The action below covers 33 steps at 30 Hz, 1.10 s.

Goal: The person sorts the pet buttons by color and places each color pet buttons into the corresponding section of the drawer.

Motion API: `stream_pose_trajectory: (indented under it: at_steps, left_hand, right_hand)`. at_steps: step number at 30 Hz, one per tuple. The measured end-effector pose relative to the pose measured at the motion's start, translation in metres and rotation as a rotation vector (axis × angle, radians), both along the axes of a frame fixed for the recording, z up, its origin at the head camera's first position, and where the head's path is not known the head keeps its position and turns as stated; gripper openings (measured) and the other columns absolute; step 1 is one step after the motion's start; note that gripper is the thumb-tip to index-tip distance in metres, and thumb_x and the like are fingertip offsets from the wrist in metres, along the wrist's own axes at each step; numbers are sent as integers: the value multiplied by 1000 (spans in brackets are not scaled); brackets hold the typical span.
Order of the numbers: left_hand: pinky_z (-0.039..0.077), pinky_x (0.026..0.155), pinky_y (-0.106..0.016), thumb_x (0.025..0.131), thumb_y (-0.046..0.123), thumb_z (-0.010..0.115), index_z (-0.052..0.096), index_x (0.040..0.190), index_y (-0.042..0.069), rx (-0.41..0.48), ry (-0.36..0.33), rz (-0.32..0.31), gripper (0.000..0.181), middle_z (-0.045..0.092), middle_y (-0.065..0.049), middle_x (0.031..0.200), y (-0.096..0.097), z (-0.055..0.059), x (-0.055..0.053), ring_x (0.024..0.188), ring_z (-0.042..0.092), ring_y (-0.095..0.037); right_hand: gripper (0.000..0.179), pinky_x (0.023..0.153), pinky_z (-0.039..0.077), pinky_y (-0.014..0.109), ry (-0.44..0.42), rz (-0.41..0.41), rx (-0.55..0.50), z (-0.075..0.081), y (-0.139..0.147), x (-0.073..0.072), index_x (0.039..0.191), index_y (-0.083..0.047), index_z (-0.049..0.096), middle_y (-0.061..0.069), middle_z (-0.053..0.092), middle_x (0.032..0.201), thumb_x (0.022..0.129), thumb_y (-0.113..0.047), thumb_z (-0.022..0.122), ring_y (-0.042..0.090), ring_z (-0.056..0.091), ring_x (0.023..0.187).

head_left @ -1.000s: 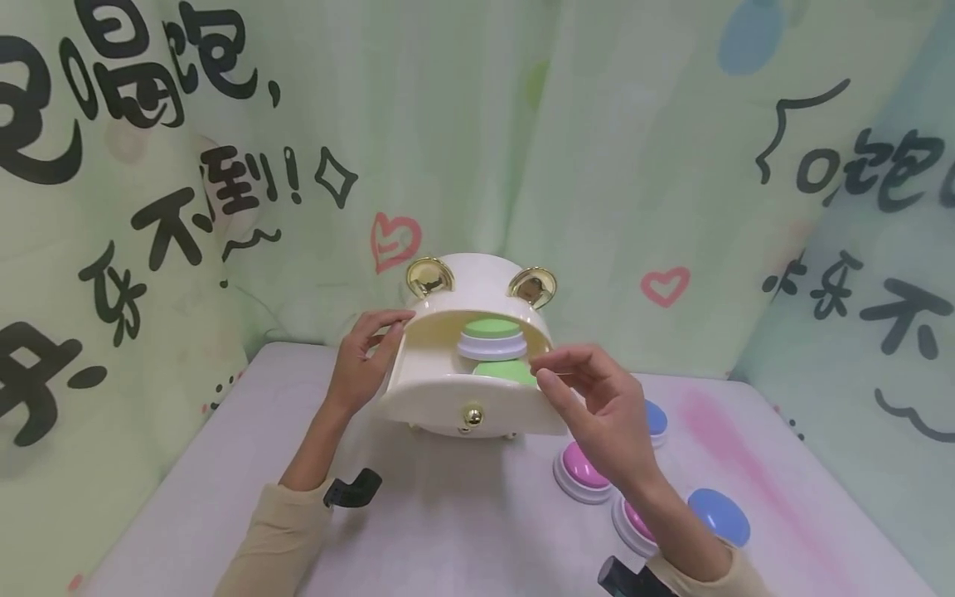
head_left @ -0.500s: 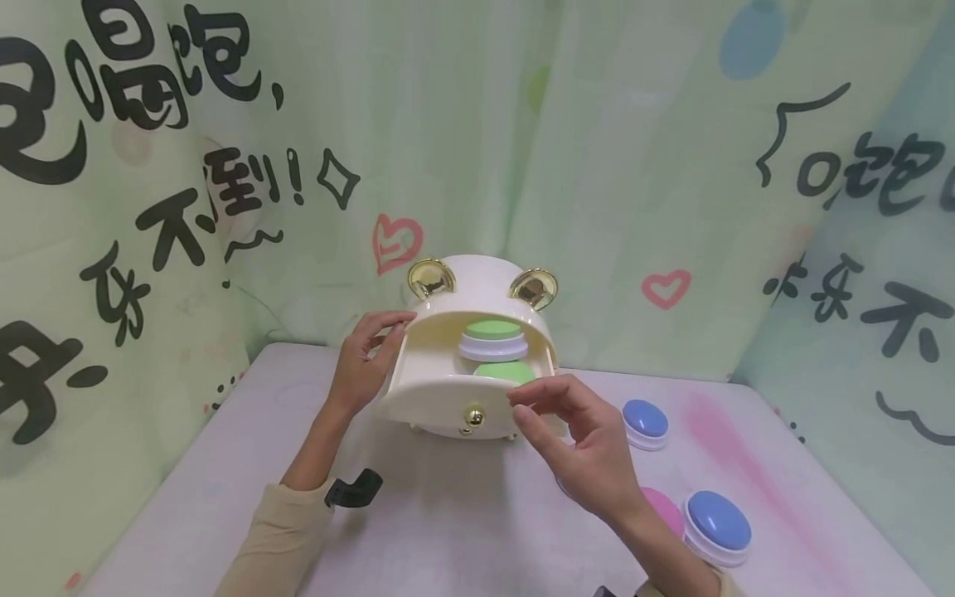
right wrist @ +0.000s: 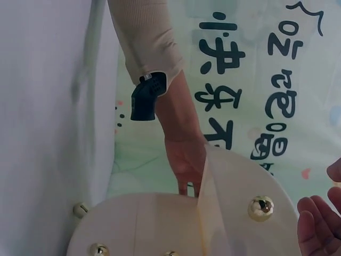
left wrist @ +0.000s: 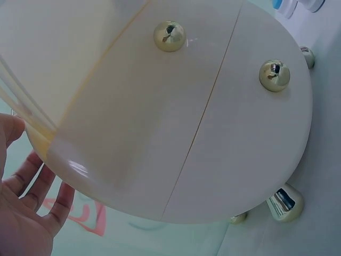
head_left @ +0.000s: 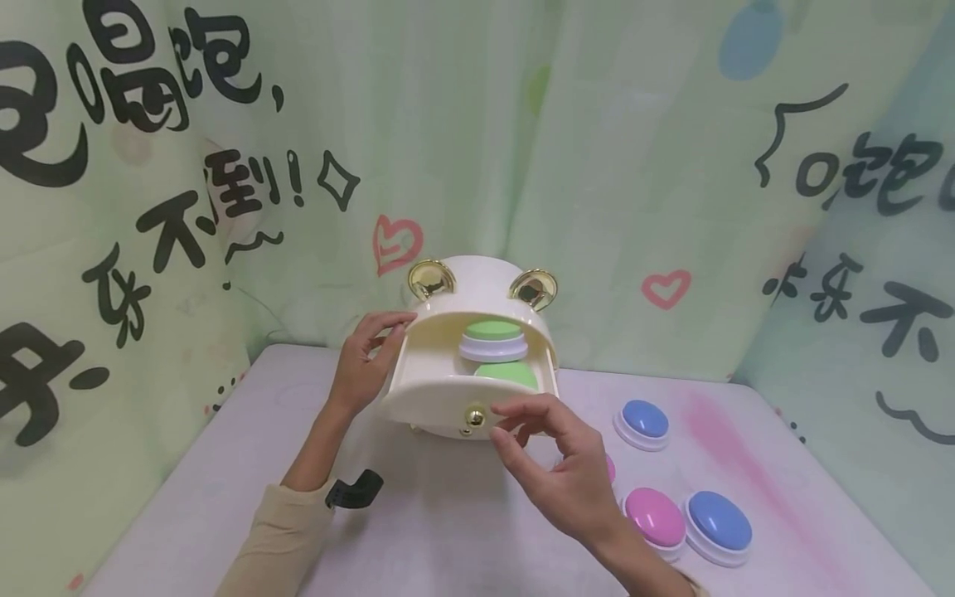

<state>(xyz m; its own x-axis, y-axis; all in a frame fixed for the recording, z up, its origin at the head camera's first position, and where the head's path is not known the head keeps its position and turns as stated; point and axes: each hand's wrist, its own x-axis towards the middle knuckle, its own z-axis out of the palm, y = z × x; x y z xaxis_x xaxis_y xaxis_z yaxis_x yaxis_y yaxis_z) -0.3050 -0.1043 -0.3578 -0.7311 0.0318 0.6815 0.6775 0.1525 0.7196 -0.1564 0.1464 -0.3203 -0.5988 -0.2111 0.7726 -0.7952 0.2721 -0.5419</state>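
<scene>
A white rounded drawer box (head_left: pixel 481 278) with gold ears stands on the table, its front drawer (head_left: pixel 429 406) pulled out. Inside are two green-topped dome buttons: the upper button (head_left: pixel 493 338) has a white base, and the lower button (head_left: pixel 507 375) is partly hidden by the drawer front. My left hand (head_left: pixel 363 361) rests its fingers against the box's left side, fairly straight, with the thumb near the drawer edge in the left wrist view. My right hand (head_left: pixel 567 473) is by the gold knob (head_left: pixel 475 417), fingers loosely bent, thumb and forefinger apart, holding nothing.
On the table right of the box lie dome buttons with white bases: a far blue button (head_left: pixel 645 421), a near blue button (head_left: pixel 719 522) and a pink button (head_left: pixel 654 516). Another pink button (head_left: pixel 611 468) is mostly behind my right hand. A printed green curtain (head_left: pixel 597 166) hangs behind.
My right hand has moved from the drawer's right edge down and left to beside the knob, uncovering the far blue button and a pink one. My left hand and the box look unmoved.
</scene>
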Motion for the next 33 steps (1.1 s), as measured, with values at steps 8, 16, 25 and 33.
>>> stream_pose_trajectory:
  at_steps: [8, 16, 25, 33]
  left_hand:
    - [51, 96, -41, 104, 10, 58, 71, 124, 5, -7, 2, 9, 24, 66, -11, 124, 0, -2, 1, 117, 57, -13]
    - [50, 95, -29, 104, 9, 58, 71, 124, 5, -7, 7, 6, 24, 66, -11, 125, 0, -3, 0, 117, 56, -12]
    - [52, 97, -50, 104, 8, 58, 71, 124, 5, -7, 22, 7, 24, 66, -12, 125, 1, -1, -1, 119, 57, -15]
    - [52, 96, -52, 104, 8, 58, 71, 124, 5, -7, 19, 12, 24, 66, -12, 125, 0, 0, 0, 118, 57, -15]
  right_hand:
    - [29, 66, 54, 22, 68, 1, 13, -9, -7, -4, 108, -3, 69, 10, 72, 103, 83, 8, 78, 13, 66, 83]
    - [34, 67, 53, 20, 194, 3, 27, -19, -12, -11, 109, -2, 69, 11, 71, 106, 78, 8, 80, 20, 69, 85]
    - [35, 61, 53, 19, 184, -15, 56, -24, -12, -18, 109, -3, 69, 9, 71, 105, 78, 9, 79, 17, 69, 82]
    - [36, 61, 54, 22, 183, -46, 66, -24, -14, -21, 109, -3, 69, 9, 71, 103, 78, 12, 78, 18, 69, 82]
